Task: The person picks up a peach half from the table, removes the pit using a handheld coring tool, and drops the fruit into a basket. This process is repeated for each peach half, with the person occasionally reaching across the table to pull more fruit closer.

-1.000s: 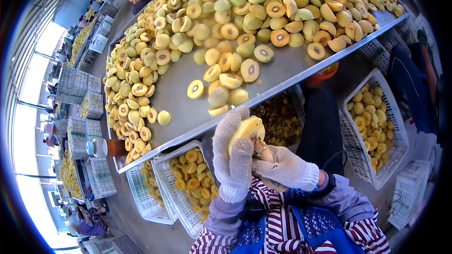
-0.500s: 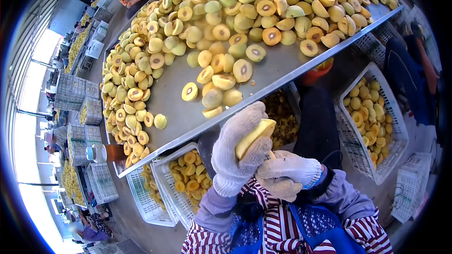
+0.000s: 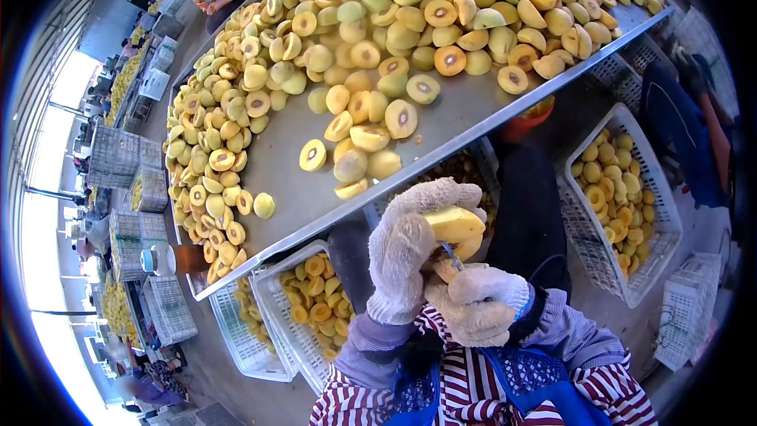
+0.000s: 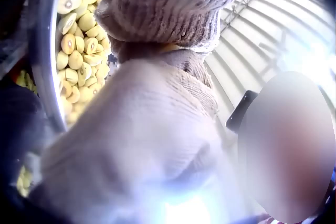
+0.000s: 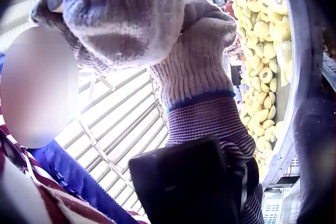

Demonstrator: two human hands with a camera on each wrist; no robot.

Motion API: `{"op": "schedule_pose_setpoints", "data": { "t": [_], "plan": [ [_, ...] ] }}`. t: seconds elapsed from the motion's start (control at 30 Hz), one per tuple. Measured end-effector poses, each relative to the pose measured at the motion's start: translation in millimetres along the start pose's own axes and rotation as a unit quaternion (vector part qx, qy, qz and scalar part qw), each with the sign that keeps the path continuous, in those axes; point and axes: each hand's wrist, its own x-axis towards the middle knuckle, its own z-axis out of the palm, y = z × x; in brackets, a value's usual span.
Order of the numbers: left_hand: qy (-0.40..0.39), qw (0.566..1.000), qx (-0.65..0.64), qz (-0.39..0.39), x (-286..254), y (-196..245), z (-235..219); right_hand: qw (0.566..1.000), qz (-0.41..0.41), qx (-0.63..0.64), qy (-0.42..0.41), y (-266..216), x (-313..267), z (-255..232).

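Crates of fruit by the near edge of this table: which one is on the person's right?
The white crate beyond the right leg; the other two fruit crates stand side by side, left of the left hand.

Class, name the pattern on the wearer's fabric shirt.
The shirt has maroon and white stripes, clearest in head view.

"How's the light?"
"Bright; the openings [image 3: 43, 268] on the left glare white, while shadow lies beneath the table [image 3: 288, 181]"
"And sharpness?"
"The head view is fairly crisp but bent, black around its edges; the left wrist view is hazy, its glove [image 4: 136, 134] blurred around a white flare"
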Motion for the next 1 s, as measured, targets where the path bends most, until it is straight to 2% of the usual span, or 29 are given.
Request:
{"op": "schedule_pose_setpoints", "data": {
  "t": [0.07,0.1,0.17,0.2,0.23,0.27,0.3,0.33,0.43,0.47,0.5,0.57,0.6,0.63,0.67,0.7,0.73,0.77,0.8,0.83,0.87,0.9,0.97,1.0],
  "plan": [
    [0.026,0.999,-0.037,-0.016,-1,3,5,0.997,-0.02,-0.021,0.069,2,-5,4],
    [-0.009,0.999,0.031,0.01,0,4,2,0.983,-0.049,-0.058,0.169,7,-7,26],
    [-0.076,0.981,0.166,0.063,6,5,-9,0.977,-0.058,-0.043,0.201,10,-10,31],
    [-0.091,0.974,0.184,0.093,9,3,-14,0.99,-0.039,0.011,0.134,10,-11,21],
    [-0.104,0.966,0.201,0.123,12,1,-19,0.993,-0.027,0.016,0.112,9,-12,18],
    [-0.114,0.974,0.163,0.104,13,3,-17,0.996,-0.016,0.021,0.09,7,-10,17],
    [-0.123,0.981,0.124,0.082,12,5,-14,0.993,-0.015,-0.019,0.114,8,-6,23],
    [-0.074,0.995,0.037,0.05,5,3,-5,0.988,-0.025,-0.062,0.14,9,-4,27],
    [0.03,0.999,-0.034,-0.006,-3,6,17,0.953,-0.071,-0.196,0.22,14,1,37],
    [0.046,0.989,-0.125,-0.06,1,3,15,0.986,-0.004,-0.143,0.086,8,-3,16],
    [0.092,0.958,-0.246,-0.116,5,1,15,0.993,0.063,-0.084,-0.052,0,-12,-22],
    [0.121,0.966,-0.205,-0.102,3,-3,14,0.987,0.076,-0.137,-0.037,-3,-13,-20],
    [0.143,0.975,-0.151,-0.08,4,-4,11,0.961,0.02,-0.249,0.116,1,-9,25],
    [0.168,0.979,-0.095,-0.06,1,-6,6,0.898,-0.036,-0.349,0.263,5,-7,49],
    [0.178,0.982,-0.054,-0.046,-1,-9,-11,0.907,-0.09,-0.328,0.246,5,-7,48],
    [0.22,0.975,-0.02,-0.03,-7,-1,-21,0.885,-0.103,-0.354,0.286,4,-7,49],
    [0.248,0.968,0.02,0.027,-17,1,-40,0.859,-0.119,-0.377,0.324,3,-10,51],
    [0.312,0.947,0.05,0.063,-28,3,-64,0.831,-0.136,-0.399,0.362,1,-13,53],
    [0.353,0.926,0.1,0.094,-44,11,-87,0.856,-0.133,-0.376,0.331,-5,-16,52],
    [0.39,0.876,0.258,0.114,-52,14,-124,0.849,-0.123,-0.387,0.337,-10,-17,51],
    [0.456,0.789,0.41,0.048,-62,17,-154,0.843,-0.115,-0.398,0.344,-13,-17,50],
    [0.353,0.542,0.761,0.05,-74,16,-177,0.836,-0.104,-0.408,0.351,-17,-16,48],
    [0.327,0.449,0.823,0.12,-61,6,-183,0.793,-0.033,-0.413,0.446,-16,4,53],
    [0.333,0.583,0.737,0.081,-46,8,-168,0.775,-0.005,-0.438,0.455,-16,9,46]
  ]
}}
